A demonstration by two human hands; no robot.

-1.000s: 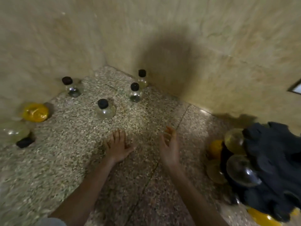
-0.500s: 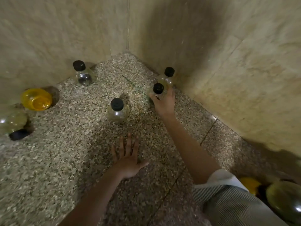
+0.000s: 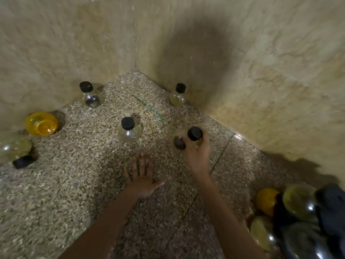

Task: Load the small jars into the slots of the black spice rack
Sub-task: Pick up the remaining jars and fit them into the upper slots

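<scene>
Now the right hand (image 3: 198,156) had a jar: half a second before, it was stretched out to the far corner with its fingers on a black-capped jar standing on the floor, and at this moment that dark-filled jar (image 3: 183,140) was off the floor and drawn back toward the person. The fingers (image 3: 202,142) were curled closed around the jar's round glass body, the black cap (image 3: 195,133) poking up above the knuckles and the dark contents showing just to the left of the fingertips. That looked like the pick completed, with the carry to the rack as the next step.

The left hand (image 3: 142,181) lay flat on the speckled stone floor (image 3: 74,193), fingers spread, holding nothing, as it had a moment earlier; it seemed to be bracing the lean.

Just beyond the left fingertips stood a clear jar (image 3: 128,132), upright. Farther off, against the walls, were a dark-filled jar at the left wall (image 3: 91,97) and a pale yellow jar (image 3: 178,98) in the corner beyond the right hand. Three small jars were thus left standing.

Well to the lower right of the right hand sat a dark mass with round glass and yellow jars (image 3: 298,202) nested in it, probably the black spice rack (image 3: 332,208), though blur hid its slots.
</scene>
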